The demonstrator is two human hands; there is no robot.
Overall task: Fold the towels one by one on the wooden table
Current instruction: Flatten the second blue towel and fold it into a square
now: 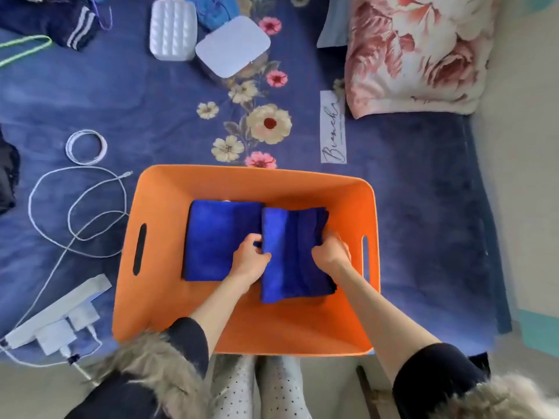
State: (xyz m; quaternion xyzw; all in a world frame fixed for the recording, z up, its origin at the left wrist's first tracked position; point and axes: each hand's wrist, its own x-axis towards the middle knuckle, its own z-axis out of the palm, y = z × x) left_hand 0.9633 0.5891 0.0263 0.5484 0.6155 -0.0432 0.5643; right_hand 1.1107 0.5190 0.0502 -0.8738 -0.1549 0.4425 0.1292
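Observation:
An orange basket (169, 297) sits on a blue bedspread, right in front of me. Inside it lie two stacks of folded blue towels. The left stack (211, 237) lies flat on the basket floor. The right stack (290, 261) is held from both sides. My left hand (249, 258) grips its left edge, fingers curled round the fold. My right hand (331, 252) grips its right edge, with the fingertips tucked under the layers. No wooden table is in view.
The blue flowered bedspread (151, 116) carries white cables (78, 201), a power strip (57, 313), two white boxes (233, 45) and dark clothes at the top left. A flowered pillow (417, 49) lies at the top right. My legs stand below the basket.

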